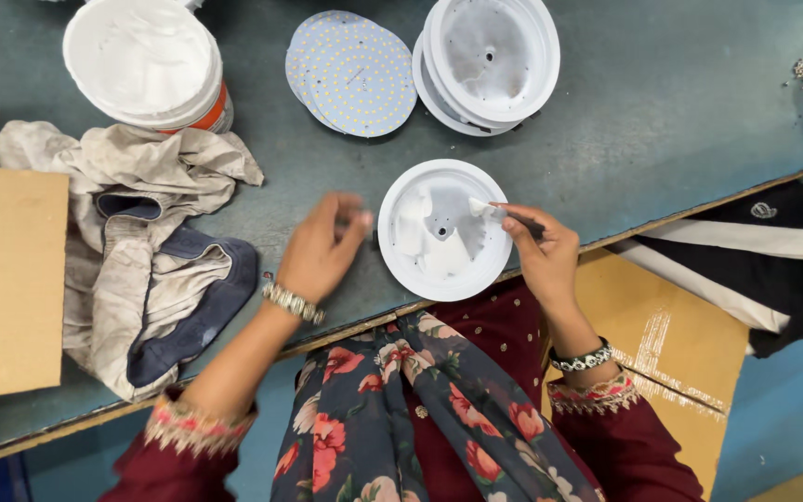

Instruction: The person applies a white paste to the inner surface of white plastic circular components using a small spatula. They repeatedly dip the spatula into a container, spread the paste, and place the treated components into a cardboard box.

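White round housing (pixel 445 231) sits at the near table edge (pixel 662 112) between both hands, smeared with white paste inside. Right hand (pixel 543 253) pinches a thin applicator (pixel 487 208) — tip dips into the housing over its right rim. Left hand (pixel 322 249) is just left of the rim, fingers curled, blurred — can't tell if it grips anything. Behind: stacked housings (pixel 487 60), LED discs (pixel 353 72), paste tub (pixel 146 60). Rag (pixel 146 251) lies left.

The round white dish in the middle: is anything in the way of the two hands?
Nothing visible. The right hand already reaches over the white dish with a small paste-tipped tool. The left hand sits just beside its rim, with only bare table between.
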